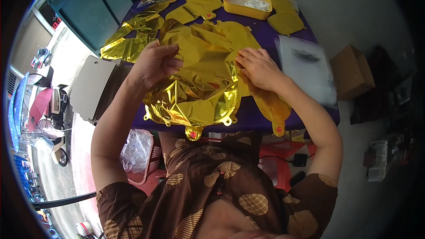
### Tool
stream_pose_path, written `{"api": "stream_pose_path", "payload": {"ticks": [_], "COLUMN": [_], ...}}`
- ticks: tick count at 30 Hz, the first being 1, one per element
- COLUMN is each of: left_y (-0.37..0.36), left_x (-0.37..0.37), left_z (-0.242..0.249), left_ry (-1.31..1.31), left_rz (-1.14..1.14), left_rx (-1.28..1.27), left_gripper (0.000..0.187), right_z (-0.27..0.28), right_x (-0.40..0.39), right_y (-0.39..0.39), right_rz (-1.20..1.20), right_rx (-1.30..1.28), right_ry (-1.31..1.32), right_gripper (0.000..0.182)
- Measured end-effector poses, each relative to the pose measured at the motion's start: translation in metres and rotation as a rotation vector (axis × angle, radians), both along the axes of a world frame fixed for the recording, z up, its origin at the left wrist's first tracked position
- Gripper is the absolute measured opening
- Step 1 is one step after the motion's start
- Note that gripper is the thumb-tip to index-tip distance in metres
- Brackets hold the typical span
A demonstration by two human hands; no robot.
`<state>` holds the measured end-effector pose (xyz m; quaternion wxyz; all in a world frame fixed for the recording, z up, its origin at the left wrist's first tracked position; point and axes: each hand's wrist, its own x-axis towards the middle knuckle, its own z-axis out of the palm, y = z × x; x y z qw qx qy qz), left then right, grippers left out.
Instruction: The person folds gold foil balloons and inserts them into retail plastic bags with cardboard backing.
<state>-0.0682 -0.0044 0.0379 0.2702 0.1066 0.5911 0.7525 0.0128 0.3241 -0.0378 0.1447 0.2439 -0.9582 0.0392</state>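
Observation:
A shiny gold foil balloon (190,108) lies crumpled in front of me, with small tabs along its near edge and a red mark on the lowest tab. At its left side is my left hand (155,64), the thumb and bent fingers closing on the foil. My right hand (261,67) rests at the balloon's right edge, fingertips bent onto the foil; its thumb is mostly hidden. Under my right hand, another flat gold foil balloon (270,106) reaches toward the table's near edge, also with a red mark on its tab.
More gold foil balloons (195,2) lie across the purple-covered table (261,33). A yellow tub (245,13) with white material stands at the back. Clear plastic sheets (305,68) are stacked on the right. Below are a pink basket (152,159) and a cardboard box (354,71).

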Motion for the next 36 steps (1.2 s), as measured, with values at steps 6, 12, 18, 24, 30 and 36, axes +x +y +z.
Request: {"api": "stream_pose_path", "payload": {"ticks": [6,12,18,24,30,36], "left_y": [-0.015,-0.012,-0.008,0.001,0.006,0.002], "left_x": [0.001,0.005,0.003,0.006,0.015,0.019], "left_z": [0.006,0.01,0.009,0.021,0.035,0.031], "left_ry": [-0.024,-0.019,-0.011,0.045,0.064,-0.015], "left_rz": [-0.029,-0.015,-0.041,-0.103,-0.158,-0.19], "left_rx": [0.079,0.058,0.087,0.181,0.255,0.062], "left_gripper": [0.02,0.021,0.021,0.023,0.022,0.027], "right_z": [0.007,0.005,0.003,0.007,0.038,0.082], "right_x": [-0.003,-0.008,-0.012,-0.011,-0.02,-0.033], "right_y": [0.004,0.011,0.013,0.004,-0.036,-0.042], "right_rz": [0.008,0.018,0.023,-0.055,0.028,-0.031], "right_rx": [0.034,0.053,0.011,-0.499,-2.073,-1.983], "right_ry": [-0.053,-0.037,-0.06,-0.059,-0.754,-0.443], "right_gripper": [0.04,0.039,0.037,0.041,0.073,0.058]}}
